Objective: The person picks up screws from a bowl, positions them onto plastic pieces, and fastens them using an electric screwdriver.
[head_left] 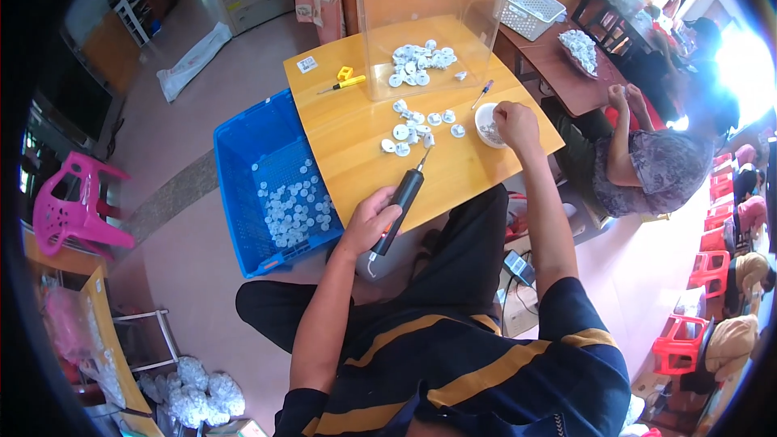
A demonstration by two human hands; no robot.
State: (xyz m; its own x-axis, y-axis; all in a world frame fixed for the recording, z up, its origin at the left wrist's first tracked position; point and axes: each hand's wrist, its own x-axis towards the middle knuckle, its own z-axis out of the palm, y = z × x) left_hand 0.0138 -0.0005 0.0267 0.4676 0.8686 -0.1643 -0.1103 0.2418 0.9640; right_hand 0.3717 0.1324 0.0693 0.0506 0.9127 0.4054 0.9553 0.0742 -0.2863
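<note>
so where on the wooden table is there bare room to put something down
Bare wood lies on the table between the yellow tool and the electric screwdriver, and near the front right corner. The middle is crowded with white discs, beside the white bowl.

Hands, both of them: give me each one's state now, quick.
Left hand: closed around the black electric screwdriver.
Right hand: fingers dipped into the small white bowl; grip cannot be told.

Bench (356, 137): wood-look top, smooth, light sheen. Electric screwdriver (402, 198) in left hand (366, 222): black matt plastic body, thin metal bit. Small round parts (413, 125): white plastic, smooth. Bowl (486, 124) under right hand (515, 123): white, glossy. Clear box (429, 32): transparent plastic, glossy. Crate (243, 186) beside bench: blue plastic, perforated floor. Basket (530, 10): white plastic lattice
</note>
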